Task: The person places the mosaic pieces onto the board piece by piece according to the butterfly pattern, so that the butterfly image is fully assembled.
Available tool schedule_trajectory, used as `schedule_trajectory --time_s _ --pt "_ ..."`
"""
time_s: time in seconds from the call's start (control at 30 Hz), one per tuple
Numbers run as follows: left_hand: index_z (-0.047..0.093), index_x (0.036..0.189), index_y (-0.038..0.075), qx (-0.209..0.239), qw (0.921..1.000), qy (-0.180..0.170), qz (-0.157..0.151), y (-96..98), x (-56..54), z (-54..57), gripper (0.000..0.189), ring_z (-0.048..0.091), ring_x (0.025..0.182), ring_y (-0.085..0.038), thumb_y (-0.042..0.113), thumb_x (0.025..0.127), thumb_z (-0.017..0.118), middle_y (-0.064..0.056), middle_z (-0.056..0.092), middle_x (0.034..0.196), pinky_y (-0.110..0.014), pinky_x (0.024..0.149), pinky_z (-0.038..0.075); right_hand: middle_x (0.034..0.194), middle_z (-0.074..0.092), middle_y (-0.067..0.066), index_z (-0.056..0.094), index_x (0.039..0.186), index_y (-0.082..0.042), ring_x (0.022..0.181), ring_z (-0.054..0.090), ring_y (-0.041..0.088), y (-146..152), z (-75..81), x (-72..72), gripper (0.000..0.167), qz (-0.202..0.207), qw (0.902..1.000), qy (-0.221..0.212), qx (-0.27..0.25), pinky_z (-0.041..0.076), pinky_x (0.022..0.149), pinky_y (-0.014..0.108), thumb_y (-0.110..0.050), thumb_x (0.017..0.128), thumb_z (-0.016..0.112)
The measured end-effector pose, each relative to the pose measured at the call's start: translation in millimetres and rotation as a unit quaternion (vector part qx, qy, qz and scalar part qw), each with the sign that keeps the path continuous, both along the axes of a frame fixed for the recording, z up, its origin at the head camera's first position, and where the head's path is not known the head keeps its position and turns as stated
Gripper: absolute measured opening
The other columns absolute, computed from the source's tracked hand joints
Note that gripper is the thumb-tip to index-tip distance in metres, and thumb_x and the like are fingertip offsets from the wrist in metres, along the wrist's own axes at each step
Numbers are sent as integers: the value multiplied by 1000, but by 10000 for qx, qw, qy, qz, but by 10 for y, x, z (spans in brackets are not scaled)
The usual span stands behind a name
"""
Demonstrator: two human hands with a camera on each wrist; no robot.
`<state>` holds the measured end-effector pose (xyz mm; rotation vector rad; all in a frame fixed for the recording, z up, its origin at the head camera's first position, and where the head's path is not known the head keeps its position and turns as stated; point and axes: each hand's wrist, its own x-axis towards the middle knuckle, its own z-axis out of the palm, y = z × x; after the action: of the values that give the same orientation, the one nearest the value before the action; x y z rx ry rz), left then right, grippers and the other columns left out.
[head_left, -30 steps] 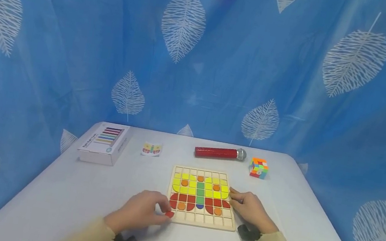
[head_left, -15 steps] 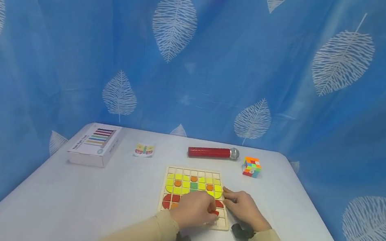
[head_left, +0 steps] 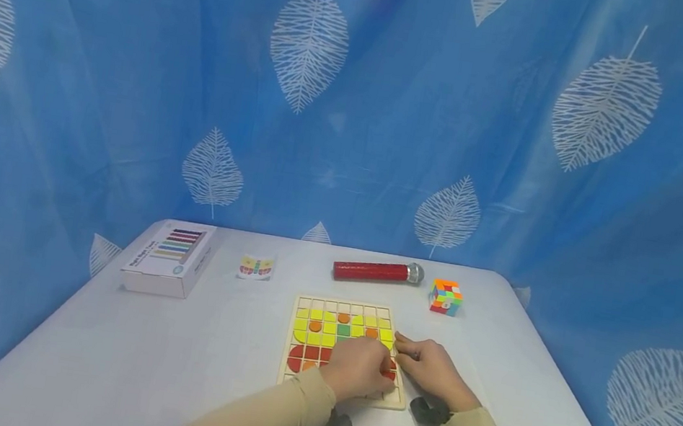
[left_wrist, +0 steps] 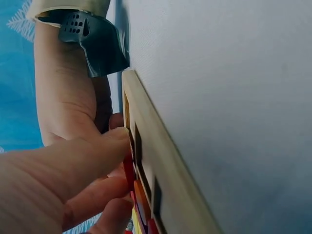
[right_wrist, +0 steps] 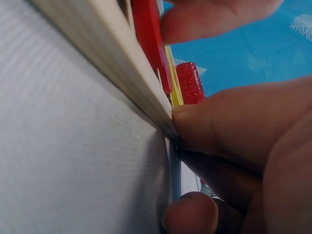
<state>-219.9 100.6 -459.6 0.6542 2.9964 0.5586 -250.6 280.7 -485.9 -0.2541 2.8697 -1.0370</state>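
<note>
A wooden grid board [head_left: 317, 389] lies on the white table, bearing yellow, red, orange and green flat pieces in a butterfly-like pattern. My left hand [head_left: 355, 369] reaches over its lower right part and hides the cells beneath. Between the left thumb and fingers is a small red piece [left_wrist: 128, 168], right at the grid in the left wrist view. My right hand [head_left: 433, 373] holds the board's right edge, its thumb [right_wrist: 187, 119] against the wooden rim beside a red piece [right_wrist: 152, 41].
Behind the board lies a red microphone [head_left: 372, 271], with a puzzle cube [head_left: 446, 297] to its right. A small pattern card [head_left: 256, 268] and a white box [head_left: 167, 260] are at the back left. A blue leaf-print curtain [head_left: 357, 99] hangs behind the table.
My left hand has carried the red piece from the board's lower left corner across to its lower right part. My right hand stays at the right edge. The head view has shifted slightly.
</note>
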Motion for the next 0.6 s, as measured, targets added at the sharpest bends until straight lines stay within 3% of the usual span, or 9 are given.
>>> schedule_trajectory --time_s 0.27,0.6 --pt "79 85 25 139 9997 153 -156 4 19 33 11 51 64 -3 35 87 83 17 61 70 -23 56 41 147 60 1 70 131 -13 143 48 36 9 5 -4 35 -30 10000 74 21 38 114 59 -19 97 69" --pt "82 88 27 340 9988 300 -196 -5 -20 -22 3 52 66 -2 29 86 84 20 67 74 -23 59 42 146 61 0 71 130 -12 142 49 35 -23 -4 -18 34 -42 10000 36 37 40 113 59 -18 97 69"
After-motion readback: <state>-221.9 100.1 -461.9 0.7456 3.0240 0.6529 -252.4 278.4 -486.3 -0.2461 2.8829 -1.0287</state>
